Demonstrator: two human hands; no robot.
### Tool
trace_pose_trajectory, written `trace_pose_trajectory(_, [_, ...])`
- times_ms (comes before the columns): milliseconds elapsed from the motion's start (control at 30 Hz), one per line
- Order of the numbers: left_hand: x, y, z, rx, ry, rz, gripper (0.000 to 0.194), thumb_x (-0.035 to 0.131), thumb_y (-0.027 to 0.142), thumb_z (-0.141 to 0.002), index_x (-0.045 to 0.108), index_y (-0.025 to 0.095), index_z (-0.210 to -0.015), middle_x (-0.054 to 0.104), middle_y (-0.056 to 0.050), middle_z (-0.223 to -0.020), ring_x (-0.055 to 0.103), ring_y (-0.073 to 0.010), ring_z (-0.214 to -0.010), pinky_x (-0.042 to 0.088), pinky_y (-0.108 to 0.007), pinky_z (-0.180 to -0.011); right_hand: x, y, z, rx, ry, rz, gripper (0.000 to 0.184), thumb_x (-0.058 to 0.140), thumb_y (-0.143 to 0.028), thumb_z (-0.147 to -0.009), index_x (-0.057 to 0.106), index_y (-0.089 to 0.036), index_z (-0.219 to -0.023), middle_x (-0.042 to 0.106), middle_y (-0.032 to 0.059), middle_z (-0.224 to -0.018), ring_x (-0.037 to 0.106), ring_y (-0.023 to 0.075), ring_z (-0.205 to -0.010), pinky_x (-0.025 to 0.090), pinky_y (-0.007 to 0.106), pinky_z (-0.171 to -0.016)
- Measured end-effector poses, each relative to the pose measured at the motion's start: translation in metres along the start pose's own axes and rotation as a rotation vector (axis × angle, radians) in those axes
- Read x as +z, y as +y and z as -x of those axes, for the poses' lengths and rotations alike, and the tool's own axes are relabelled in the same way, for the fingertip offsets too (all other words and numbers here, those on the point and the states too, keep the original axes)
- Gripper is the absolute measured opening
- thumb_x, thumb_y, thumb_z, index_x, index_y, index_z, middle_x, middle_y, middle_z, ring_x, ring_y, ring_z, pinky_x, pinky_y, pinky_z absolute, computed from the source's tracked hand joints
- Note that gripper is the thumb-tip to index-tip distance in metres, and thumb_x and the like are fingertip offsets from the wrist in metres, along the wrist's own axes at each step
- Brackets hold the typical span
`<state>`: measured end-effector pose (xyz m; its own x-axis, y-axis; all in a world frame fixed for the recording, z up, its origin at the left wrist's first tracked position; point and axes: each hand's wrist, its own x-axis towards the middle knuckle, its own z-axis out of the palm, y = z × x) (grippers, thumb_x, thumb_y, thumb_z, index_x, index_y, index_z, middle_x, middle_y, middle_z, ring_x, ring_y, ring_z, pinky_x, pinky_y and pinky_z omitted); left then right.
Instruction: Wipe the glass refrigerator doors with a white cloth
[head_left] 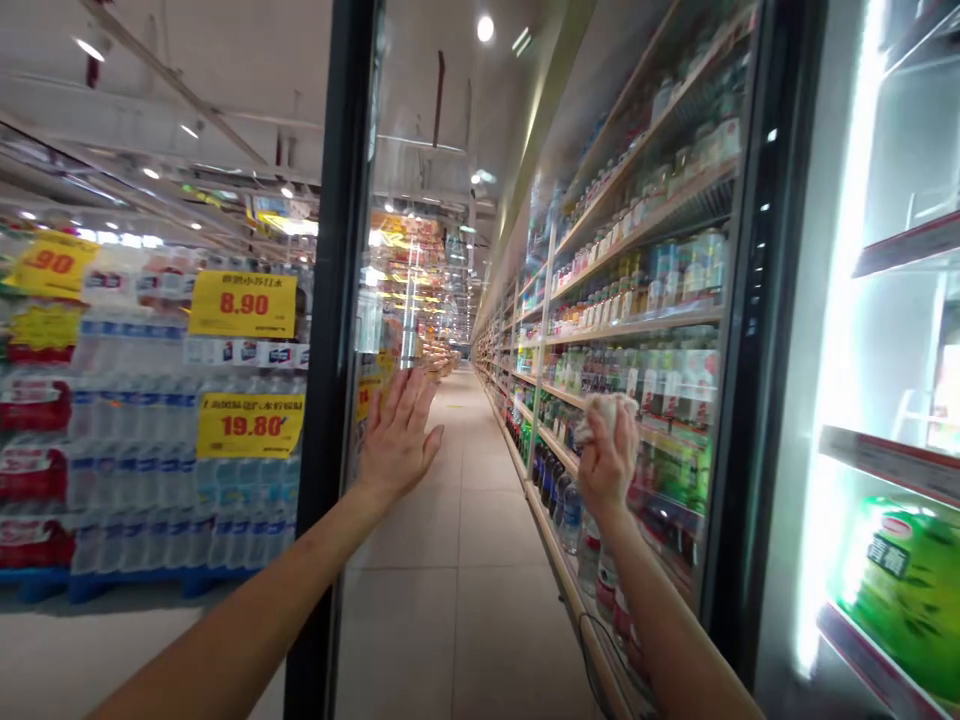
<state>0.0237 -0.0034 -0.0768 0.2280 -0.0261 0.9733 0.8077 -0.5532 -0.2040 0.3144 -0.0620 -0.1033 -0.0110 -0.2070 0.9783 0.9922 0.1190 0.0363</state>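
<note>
In front of me stands a glass door (457, 600) in a dark frame, seen through to an aisle and partly mirroring shelves. My left hand (399, 432) lies flat against the glass near the frame's left side, fingers stretched out, holding nothing. Toward the right side of the pane, my right hand (606, 465) is closed around a crumpled white cloth (600, 412) held up at the glass. Part of the cloth is hidden by the fingers.
At the right is a lit cooler interior with shelf edges (892, 460) and a green drink pack (904, 590). Stacked bottled water (135, 440) with yellow price signs (242, 303) stands at the left. Dark door posts (330, 300) rise on both sides of the glass.
</note>
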Motion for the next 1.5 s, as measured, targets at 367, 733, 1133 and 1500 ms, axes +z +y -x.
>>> trace_pose_trajectory(367, [0.004, 0.001, 0.001, 0.004, 0.005, 0.031, 0.061, 0.047, 0.032, -0.082, 0.022, 0.022, -0.138, 0.025, -0.009, -0.144, 0.018, -0.0254, -0.134, 0.015, -0.050, -0.108, 0.006, -0.043, 0.023, -0.155, -0.196, -0.102, 0.044, 0.043, -0.011, -0.078, 0.055, -0.029, -0.116, 0.029, 0.0017, -0.144, 0.023, 0.0249, -0.133, 0.030, 0.049, -0.105])
trace_pose_trajectory(733, [0.005, 0.001, 0.002, -0.034, -0.032, 0.049, 0.058, 0.046, 0.035, -0.082, 0.028, 0.021, -0.136, 0.023, -0.007, -0.145, 0.017, -0.0258, -0.134, 0.012, -0.049, -0.110, 0.001, 0.002, 0.019, 0.164, 0.077, 0.015, 0.046, 0.034, -0.012, -0.079, 0.050, -0.020, -0.122, 0.030, 0.0087, -0.142, 0.026, 0.0261, -0.132, 0.029, 0.053, -0.103])
trace_pose_trajectory(1133, [0.005, 0.000, 0.003, -0.025, -0.017, 0.051, 0.060, 0.047, 0.036, -0.082, 0.027, 0.023, -0.136, 0.024, -0.006, -0.145, 0.016, -0.0232, -0.135, 0.010, -0.046, -0.110, -0.002, -0.001, 0.011, 0.116, 0.030, 0.066, 0.045, 0.034, -0.012, -0.079, 0.050, -0.017, -0.121, 0.035, 0.0127, -0.139, 0.028, 0.0255, -0.131, 0.030, 0.051, -0.102])
trace_pose_trajectory(1500, [-0.001, 0.032, -0.003, 0.137, 0.065, 0.240, 0.052, 0.039, 0.022, -0.085, 0.024, 0.018, -0.134, 0.034, -0.013, -0.139, 0.020, -0.0212, -0.134, 0.020, -0.047, -0.107, 0.030, -0.119, 0.023, -0.074, -0.188, -0.202, 0.060, 0.035, -0.015, -0.083, 0.015, -0.020, -0.139, 0.038, 0.0120, -0.138, 0.021, 0.0223, -0.134, 0.027, 0.050, -0.105])
